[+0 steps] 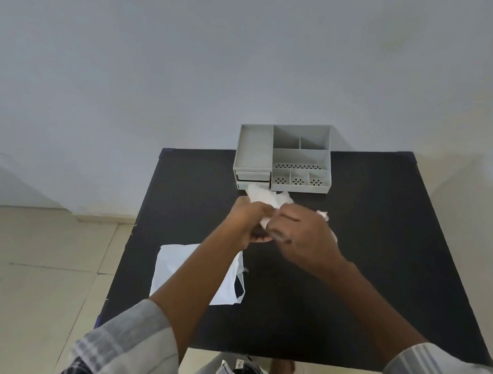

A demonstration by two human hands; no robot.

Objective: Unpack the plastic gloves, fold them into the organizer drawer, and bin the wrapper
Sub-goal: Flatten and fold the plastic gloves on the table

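Note:
Over the middle of the black table (361, 236), my left hand (249, 219) and my right hand (302, 235) meet, both gripping a crumpled bundle of thin translucent plastic gloves (265, 198). The bundle bulges out beyond my fingers toward the grey organizer (284, 157) at the table's far edge. Its two small drawers (252, 179) sit at the lower left of the organizer, just behind the bundle; whether either one is pulled out I cannot tell. A flat white plastic wrapper (180, 265) lies on the table under my left forearm.
The organizer's open top compartments look bare. The table stands against a pale wall, with a tiled floor (40, 277) to the left. No bin is in view. My checked sleeves and lap show at the bottom edge.

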